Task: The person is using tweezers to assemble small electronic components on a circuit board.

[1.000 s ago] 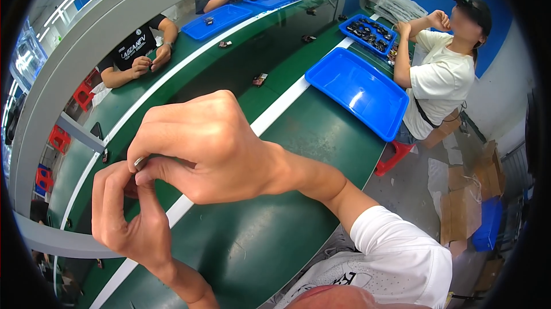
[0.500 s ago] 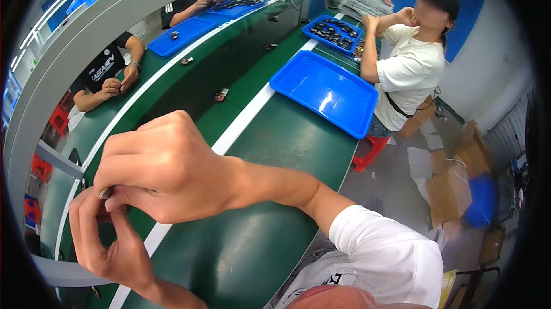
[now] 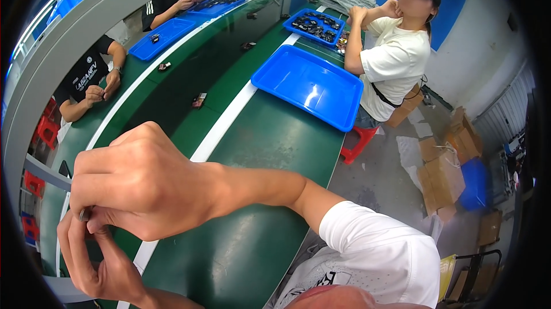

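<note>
At the left, both hands meet over the green work table (image 3: 212, 263). My right hand (image 3: 135, 180) reaches across from the right, its fingers bent and pinched at the tips. Below it my left hand (image 3: 103, 263) comes up from the lower edge, thumb and fingers curled toward the same spot. Between the fingertips shows a small dark, shiny piece (image 3: 85, 214); most of it is hidden by the fingers, so its kind cannot be made out. The nearest loose item is a small dark-and-pink packet (image 3: 199, 100) on the dark belt (image 3: 178, 85), beyond my right hand.
A large blue tray (image 3: 310, 88) lies on the table ahead. Past it, another blue tray (image 3: 315, 26) holds several small black items. A co-worker (image 3: 396, 51) sits at the right; others work across the belt. A grey metal frame (image 3: 26, 91) arches at the left. Cardboard boxes (image 3: 439, 177) stand on the floor.
Both hands sit lower and farther left in the picture, still together around the small piece. The trays, belt and co-workers have shifted left and slightly up with the view.
</note>
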The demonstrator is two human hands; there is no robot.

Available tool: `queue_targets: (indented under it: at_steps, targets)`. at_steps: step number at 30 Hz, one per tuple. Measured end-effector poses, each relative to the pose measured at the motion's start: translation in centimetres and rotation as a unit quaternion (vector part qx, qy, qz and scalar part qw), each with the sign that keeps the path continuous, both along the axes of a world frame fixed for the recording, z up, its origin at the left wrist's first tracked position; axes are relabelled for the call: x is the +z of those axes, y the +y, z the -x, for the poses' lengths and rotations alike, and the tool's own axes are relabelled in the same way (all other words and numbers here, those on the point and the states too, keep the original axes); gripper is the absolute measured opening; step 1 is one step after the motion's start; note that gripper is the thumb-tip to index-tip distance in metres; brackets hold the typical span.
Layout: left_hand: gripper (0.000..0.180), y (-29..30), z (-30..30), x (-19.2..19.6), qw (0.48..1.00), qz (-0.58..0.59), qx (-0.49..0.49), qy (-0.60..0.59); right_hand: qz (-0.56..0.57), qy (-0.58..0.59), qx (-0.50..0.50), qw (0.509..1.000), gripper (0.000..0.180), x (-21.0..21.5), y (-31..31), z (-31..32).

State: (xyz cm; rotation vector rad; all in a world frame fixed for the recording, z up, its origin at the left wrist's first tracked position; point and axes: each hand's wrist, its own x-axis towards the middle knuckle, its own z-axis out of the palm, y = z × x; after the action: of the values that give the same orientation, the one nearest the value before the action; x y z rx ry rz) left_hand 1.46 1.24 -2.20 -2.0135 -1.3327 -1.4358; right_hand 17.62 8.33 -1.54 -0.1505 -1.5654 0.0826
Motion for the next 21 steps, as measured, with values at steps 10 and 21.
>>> queue_targets:
  at_steps: [10,21]
  targets:
    - [0.023,0.3,-0.1,-0.3,0.999,-0.034,0.008,0.013,0.011,-0.005,-0.005,1.0,0.019,0.3,-0.3,-0.2]
    - [0.027,0.0,-1.0,0.1,1.0,-0.023,0.016,-0.013,0.004,-0.02,-0.009,1.0,0.023,0.2,0.0,-0.2]
